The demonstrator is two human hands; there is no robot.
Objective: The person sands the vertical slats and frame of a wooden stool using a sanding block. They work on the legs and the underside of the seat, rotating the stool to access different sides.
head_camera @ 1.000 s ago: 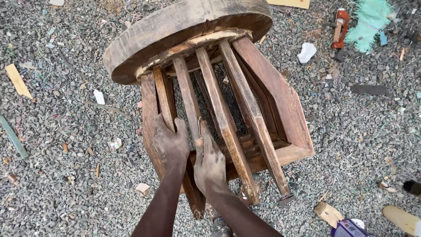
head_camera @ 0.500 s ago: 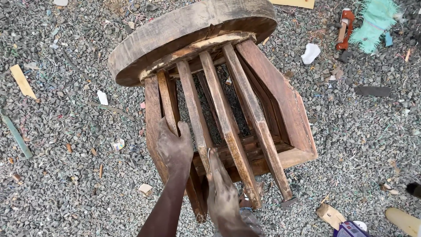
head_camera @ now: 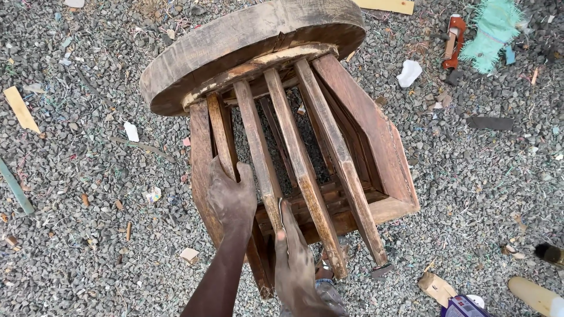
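While your left hand [head_camera: 232, 196] grips a stool [head_camera: 282, 129] slat, your right hand [head_camera: 294, 264] presses a small blade [head_camera: 281, 212] against the next slat, both slats running straight away from you.

1. The left hand [head_camera: 232, 196] lies palm down, fingers together and pointing up the frame, flat against a slat of the wooden stool [head_camera: 282, 135] near its lower end.
2. Its thumb wraps round the right edge of that slat, so the hand closes on the wood.
3. The left forearm runs bare from the bottom edge of the frame, slanting up and slightly right to the wrist.
4. The right hand [head_camera: 296, 264] sits lower and to the right of the left, just beside it, back of the hand up.
5. Its fingers pinch a small thin piece of sandpaper [head_camera: 281, 212] against the next slat.
6. Both hands look dusty and grey.
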